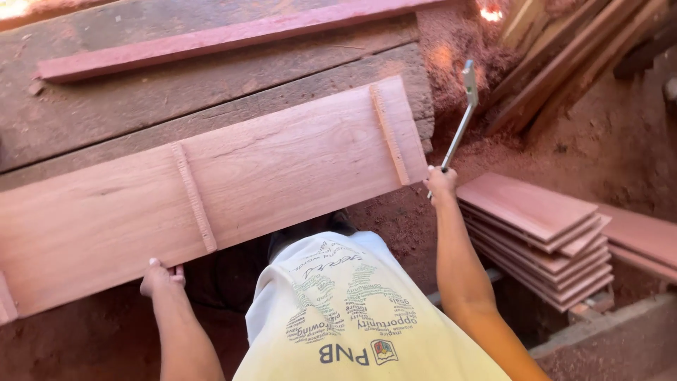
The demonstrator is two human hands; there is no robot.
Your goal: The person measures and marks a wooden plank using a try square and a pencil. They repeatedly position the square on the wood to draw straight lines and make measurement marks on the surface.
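sawdust workbench [211, 92], panel [233, 176] above left fingers [161, 271]

Smooth matt wooden panel [268, 169]; shiny metal hammer [462, 116]; rough weathered workbench [141, 99].

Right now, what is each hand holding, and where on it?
Right hand grips the hammer at its handle's lower end. Left hand holds the wooden panel by its near edge.

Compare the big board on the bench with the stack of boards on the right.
The big board is one long piece with thin cross strips; the stack of boards is several shorter, plain pieces. The left hand grips the big board's edge; nobody touches the stack. Both are reddish wood.
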